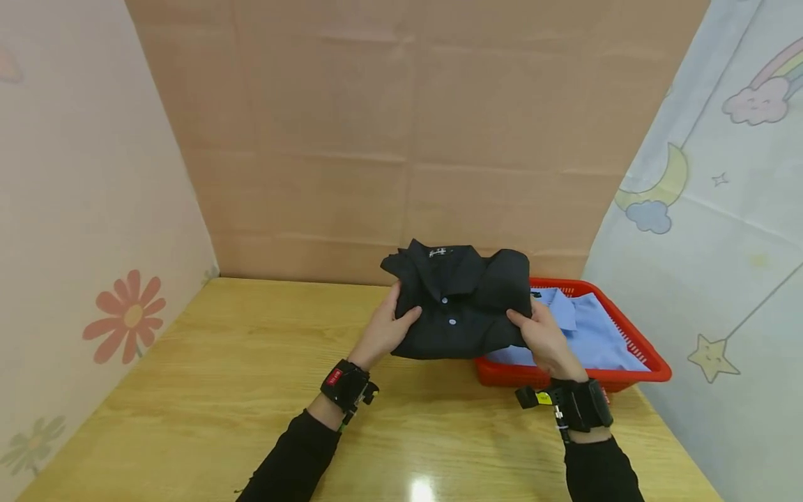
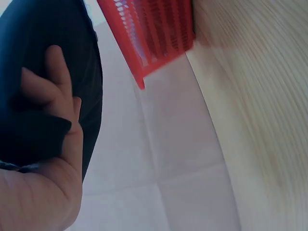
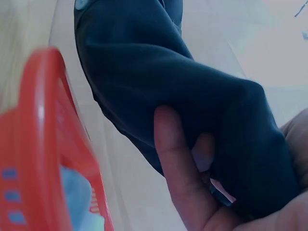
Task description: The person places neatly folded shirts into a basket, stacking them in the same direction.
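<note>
A folded black shirt (image 1: 464, 300) with a collar and pale buttons is held up above the table, its collar toward the back. My left hand (image 1: 387, 328) grips its left edge, thumb on the front; in the left wrist view several fingers (image 2: 60, 91) lie against the dark cloth. On the other side my right hand (image 1: 544, 338) pinches the right edge, its thumb also on the front. The right wrist view shows the dark cloth (image 3: 144, 72) bunched between thumb and fingers. Behind the right hand, a light blue shirt (image 1: 599, 335) lies in a red basket (image 1: 655, 366).
The red basket stands at the right of the wooden table (image 1: 188, 390), close to the patterned right wall (image 1: 721, 279). Brown paper (image 1: 401, 139) covers the back wall. A flower-printed wall (image 1: 94, 209) borders the left side.
</note>
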Motion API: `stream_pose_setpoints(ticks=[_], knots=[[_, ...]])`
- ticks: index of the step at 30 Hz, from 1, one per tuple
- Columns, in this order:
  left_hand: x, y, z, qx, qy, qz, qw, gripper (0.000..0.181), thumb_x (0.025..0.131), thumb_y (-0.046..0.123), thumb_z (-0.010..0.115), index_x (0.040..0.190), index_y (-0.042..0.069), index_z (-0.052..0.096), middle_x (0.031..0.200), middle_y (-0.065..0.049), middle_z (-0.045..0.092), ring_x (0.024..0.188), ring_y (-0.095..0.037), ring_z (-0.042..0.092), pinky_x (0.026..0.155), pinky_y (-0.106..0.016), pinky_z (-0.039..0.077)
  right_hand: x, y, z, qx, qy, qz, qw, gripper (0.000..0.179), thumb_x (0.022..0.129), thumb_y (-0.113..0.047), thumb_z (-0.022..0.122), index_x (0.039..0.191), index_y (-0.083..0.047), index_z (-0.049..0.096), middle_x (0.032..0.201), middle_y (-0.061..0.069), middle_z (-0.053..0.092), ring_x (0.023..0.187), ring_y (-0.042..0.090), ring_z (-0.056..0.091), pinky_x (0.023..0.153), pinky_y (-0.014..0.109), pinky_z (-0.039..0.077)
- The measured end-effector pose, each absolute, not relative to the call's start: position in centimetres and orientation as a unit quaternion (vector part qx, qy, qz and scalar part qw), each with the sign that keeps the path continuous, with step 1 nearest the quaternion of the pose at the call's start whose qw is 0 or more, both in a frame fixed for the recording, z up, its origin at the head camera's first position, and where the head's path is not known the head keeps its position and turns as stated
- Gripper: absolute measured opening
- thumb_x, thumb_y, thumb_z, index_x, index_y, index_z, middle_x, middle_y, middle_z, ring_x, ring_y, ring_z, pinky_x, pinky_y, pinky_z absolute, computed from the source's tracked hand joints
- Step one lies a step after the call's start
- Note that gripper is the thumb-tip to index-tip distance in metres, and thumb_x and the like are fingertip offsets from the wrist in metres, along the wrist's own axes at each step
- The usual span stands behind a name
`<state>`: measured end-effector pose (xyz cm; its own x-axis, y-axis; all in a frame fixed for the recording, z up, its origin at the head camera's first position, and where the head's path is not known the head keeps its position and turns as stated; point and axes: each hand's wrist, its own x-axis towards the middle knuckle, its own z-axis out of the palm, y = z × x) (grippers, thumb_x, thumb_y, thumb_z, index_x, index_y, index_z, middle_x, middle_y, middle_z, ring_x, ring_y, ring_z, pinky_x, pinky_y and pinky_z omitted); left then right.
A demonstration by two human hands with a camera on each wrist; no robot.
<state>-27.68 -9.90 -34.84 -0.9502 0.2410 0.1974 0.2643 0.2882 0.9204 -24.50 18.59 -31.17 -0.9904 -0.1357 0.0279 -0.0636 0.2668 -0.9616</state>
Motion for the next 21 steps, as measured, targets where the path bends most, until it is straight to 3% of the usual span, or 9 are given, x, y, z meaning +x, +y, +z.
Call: stream_pose_setpoints(ticks=[3, 4, 10, 11, 13, 15, 16, 19, 21], knots=[[-27.8, -8.9, -34.6, -0.160, -0.784, -0.599, -0.020, 0.083, 0.095, 0.026, 0.059, 0.159, 0.020, 0.007, 0.165, 0.003, 0.011, 0.150, -0.021, 0.019, 0.121, -0.048, 0.020, -24.7, 19.5, -31.2, -0.053, 0.801, -0.596, 0.016, 0.058, 0.107, -0.022, 0.040, 0.155, -0.001, 0.017, 0.155, 0.025, 0.029, 0.103, 0.005, 0.057, 0.084, 0.015, 0.050], [-27.8, -8.5, -34.6, -0.163, -0.778, -0.606, -0.030, 0.085, 0.093, 0.023, 0.060, 0.159, 0.020, 0.007, 0.165, 0.003, 0.010, 0.150, -0.020, 0.019, 0.121, -0.048, 0.020, -24.7, 19.9, -31.2, -0.045, 0.803, -0.595, 0.015, 0.059, 0.107, -0.023, 0.040, 0.155, -0.002, 0.016, 0.155, 0.025, 0.029, 0.092, 0.003, 0.059, 0.076, 0.015, 0.051], [-28.2, -6.1, -35.1, -0.194, -0.753, -0.625, -0.066, 0.093, 0.086, 0.015, 0.059, 0.159, 0.018, 0.002, 0.166, 0.003, 0.005, 0.149, -0.017, 0.018, 0.121, -0.047, 0.017, -24.7, 22.2, -31.3, -0.015, 0.804, -0.594, -0.019, 0.054, 0.106, -0.023, 0.039, 0.150, 0.004, 0.024, 0.144, 0.029, 0.037, 0.070, 0.000, 0.060, 0.062, 0.018, 0.052], [-28.3, -5.7, -35.2, -0.199, -0.752, -0.625, -0.068, 0.093, 0.086, 0.014, 0.059, 0.159, 0.018, 0.002, 0.166, 0.003, 0.005, 0.149, -0.017, 0.018, 0.122, -0.047, 0.017, -24.7, 22.6, -31.3, -0.016, 0.806, -0.591, -0.029, 0.053, 0.106, -0.022, 0.040, 0.148, 0.007, 0.026, 0.141, 0.029, 0.038, 0.078, 0.000, 0.062, 0.068, 0.017, 0.053], [-28.4, -4.9, -35.4, -0.208, -0.748, -0.626, -0.071, 0.095, 0.086, 0.012, 0.059, 0.159, 0.018, 0.000, 0.166, 0.004, 0.004, 0.149, -0.016, 0.019, 0.122, -0.046, 0.017, -24.6, 23.4, -31.3, -0.012, 0.815, -0.578, -0.037, 0.051, 0.106, -0.023, 0.039, 0.146, 0.006, 0.028, 0.138, 0.029, 0.041, 0.074, 0.002, 0.064, 0.058, 0.020, 0.052], [-28.5, -4.0, -35.5, -0.214, -0.747, -0.625, -0.069, 0.095, 0.086, 0.009, 0.060, 0.159, 0.019, -0.001, 0.165, 0.005, 0.005, 0.148, -0.016, 0.021, 0.121, -0.044, 0.019, -24.6, 24.1, -31.2, -0.014, 0.819, -0.572, -0.041, 0.052, 0.106, -0.023, 0.039, 0.145, 0.009, 0.028, 0.137, 0.028, 0.041, 0.077, 0.000, 0.063, 0.063, 0.019, 0.053], [-28.6, -3.5, -35.5, -0.214, -0.748, -0.624, -0.066, 0.095, 0.087, 0.008, 0.060, 0.159, 0.020, -0.001, 0.165, 0.005, 0.007, 0.147, -0.016, 0.023, 0.121, -0.044, 0.020, -24.5, 24.6, -31.1, -0.010, 0.824, -0.565, -0.040, 0.052, 0.106, -0.024, 0.039, 0.144, 0.009, 0.028, 0.131, 0.026, 0.046, 0.069, 0.001, 0.061, 0.057, 0.020, 0.052], [-28.6, -2.1, -35.4, -0.208, -0.752, -0.623, -0.059, 0.096, 0.087, 0.005, 0.061, 0.159, 0.021, 0.001, 0.165, 0.004, 0.012, 0.145, -0.017, 0.027, 0.119, -0.043, 0.024, -24.5, 25.8, -31.0, -0.009, 0.824, -0.564, -0.045, 0.051, 0.106, -0.024, 0.040, 0.141, 0.011, 0.029, 0.115, 0.007, 0.058, 0.069, 0.000, 0.060, 0.058, 0.020, 0.052], [-28.5, -1.2, -35.2, -0.200, -0.757, -0.620, -0.055, 0.096, 0.087, 0.003, 0.061, 0.159, 0.021, 0.002, 0.164, 0.004, 0.014, 0.145, -0.016, 0.029, 0.119, -0.042, 0.026, -24.4, 26.5, -30.9, -0.006, 0.829, -0.558, -0.045, 0.054, 0.106, -0.025, 0.040, 0.144, 0.010, 0.027, 0.116, 0.006, 0.058, 0.073, -0.002, 0.060, 0.059, 0.020, 0.051]])
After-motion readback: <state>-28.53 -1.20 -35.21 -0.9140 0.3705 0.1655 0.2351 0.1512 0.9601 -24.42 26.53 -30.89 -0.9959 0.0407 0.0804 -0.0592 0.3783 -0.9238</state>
